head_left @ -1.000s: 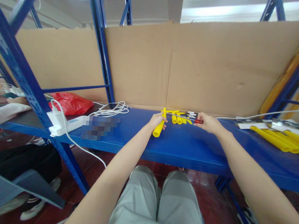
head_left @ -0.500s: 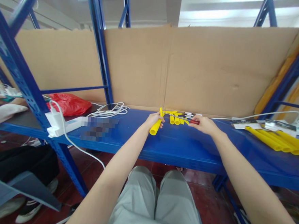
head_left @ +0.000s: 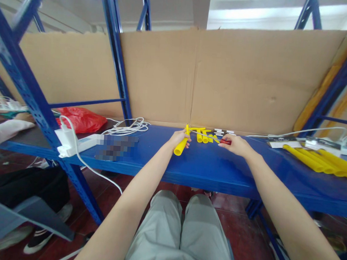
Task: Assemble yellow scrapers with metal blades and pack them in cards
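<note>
Left hand (head_left: 179, 139): wrapped round a tube (head_left: 180, 147), over the worktop (head_left: 213, 162).
Right hand (head_left: 235, 145): closed on the screwdriver (head_left: 226, 142).
Shaft (head_left: 208, 136): points at the tube; best kept steady, with the tube firmly braced.

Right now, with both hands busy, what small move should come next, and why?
Probably a slight nudge of the red-handled screwdriver to check its tip's seating: the right hand grips its handle, the shaft points toward the far end of the yellow tube held in the left hand, and contact is too small to tell.
</note>
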`<act>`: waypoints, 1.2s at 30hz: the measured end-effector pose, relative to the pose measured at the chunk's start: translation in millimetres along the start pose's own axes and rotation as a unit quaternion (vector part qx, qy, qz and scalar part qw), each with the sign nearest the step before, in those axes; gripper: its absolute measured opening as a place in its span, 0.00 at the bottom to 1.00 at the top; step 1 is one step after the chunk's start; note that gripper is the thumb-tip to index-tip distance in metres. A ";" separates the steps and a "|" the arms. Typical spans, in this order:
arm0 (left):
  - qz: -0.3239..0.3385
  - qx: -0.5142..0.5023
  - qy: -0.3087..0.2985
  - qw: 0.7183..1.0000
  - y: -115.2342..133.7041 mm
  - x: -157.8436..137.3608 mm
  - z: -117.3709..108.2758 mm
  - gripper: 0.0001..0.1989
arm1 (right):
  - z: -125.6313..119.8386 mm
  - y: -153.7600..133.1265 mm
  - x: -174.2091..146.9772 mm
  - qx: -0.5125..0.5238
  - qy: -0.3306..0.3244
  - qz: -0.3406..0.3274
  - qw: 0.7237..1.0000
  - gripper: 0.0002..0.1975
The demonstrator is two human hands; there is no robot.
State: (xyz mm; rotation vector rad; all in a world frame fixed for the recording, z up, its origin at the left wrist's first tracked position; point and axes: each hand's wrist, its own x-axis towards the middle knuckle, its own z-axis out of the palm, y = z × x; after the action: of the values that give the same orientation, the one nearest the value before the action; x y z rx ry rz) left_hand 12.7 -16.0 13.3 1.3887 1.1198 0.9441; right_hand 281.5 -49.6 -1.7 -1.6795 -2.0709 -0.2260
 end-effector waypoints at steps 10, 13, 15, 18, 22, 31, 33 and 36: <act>0.023 0.043 0.016 0.999 -9.3 8.6 2.2 0.34 | -2.8 2.2 -4.5 -0.053 0.042 -0.020 0.997 0.10; 0.023 0.034 0.025 0.999 -8.7 8.4 2.7 0.33 | -4.9 -3.5 -5.2 -0.059 0.013 -0.013 0.998 0.13; 0.021 0.029 0.034 0.999 -8.4 7.7 3.0 0.33 | -5.1 -6.5 -4.7 -0.063 0.009 -0.004 0.998 0.12; 0.018 0.023 0.037 0.999 -8.3 6.1 3.5 0.34 | -4.1 -6.7 -3.7 -0.076 0.031 0.007 0.997 0.10; 0.025 0.025 0.027 0.999 -8.5 4.0 4.4 0.36 | -4.1 -3.2 -3.8 -0.084 0.053 0.000 0.995 0.09; 0.020 0.044 0.032 0.998 -8.3 6.8 5.0 0.34 | -2.5 -5.4 -4.3 -0.080 0.002 0.009 0.997 0.11; 0.019 0.046 0.034 0.998 -9.0 8.1 5.1 0.34 | -0.2 -4.1 -2.9 -0.076 0.015 0.016 0.997 0.12; 0.022 0.054 0.030 0.998 -10.0 9.0 5.2 0.35 | 1.4 -0.7 -1.3 -0.084 0.047 0.016 0.995 0.10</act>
State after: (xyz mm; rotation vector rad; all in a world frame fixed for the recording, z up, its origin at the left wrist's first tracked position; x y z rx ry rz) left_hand 18.6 -8.6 2.4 1.4858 1.2046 0.9750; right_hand 280.7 -50.4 -3.4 -1.7624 -2.0008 -0.4706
